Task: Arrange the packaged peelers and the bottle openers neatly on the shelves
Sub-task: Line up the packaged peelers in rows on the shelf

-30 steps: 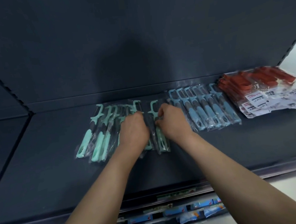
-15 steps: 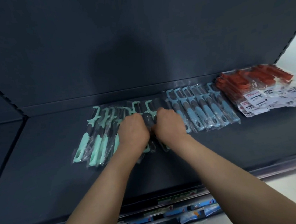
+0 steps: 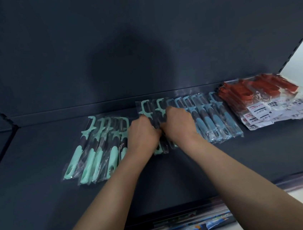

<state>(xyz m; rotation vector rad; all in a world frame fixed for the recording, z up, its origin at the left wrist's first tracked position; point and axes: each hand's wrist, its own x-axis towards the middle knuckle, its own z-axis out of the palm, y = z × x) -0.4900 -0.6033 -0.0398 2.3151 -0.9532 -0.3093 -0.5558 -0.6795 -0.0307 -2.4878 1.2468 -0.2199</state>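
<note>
Furthest out to the left of my grip lies the fan of loose mint peelers (image 3: pixel 96 152), splayed at an angle on the dark shelf (image 3: pixel 43 201), handles pointing back toward me and sleeves overlapping untidily. Its nearest pack sits just beside my left hand (image 3: pixel 142 134).

That hand is curled down onto the left edge of the mint bundle (image 3: pixel 143 109), a small stack of the same peelers standing straight front to back. My right hand (image 3: pixel 179 125) is curled onto its right edge, so the two squeeze it from both sides. The fingertips are tucked under or behind the knuckles, so I cannot tell how far they wrap.

Touching the right hand on its outer side is the row of blue peelers (image 3: pixel 213 121), already squared and parallel. Beyond those, well off to the right, the red packs (image 3: pixel 261 95) lie heaped with white labels showing. I cannot tell whether they are openers.

I judge these packs light, with a stiff tool inside a slick, crinkly sleeve. Stacked sleeves will likely slide over one another, so I would hold across the handles at mid-length, pressing from both sides, not by the loose film ends. The blade heads are best left alone.
</note>
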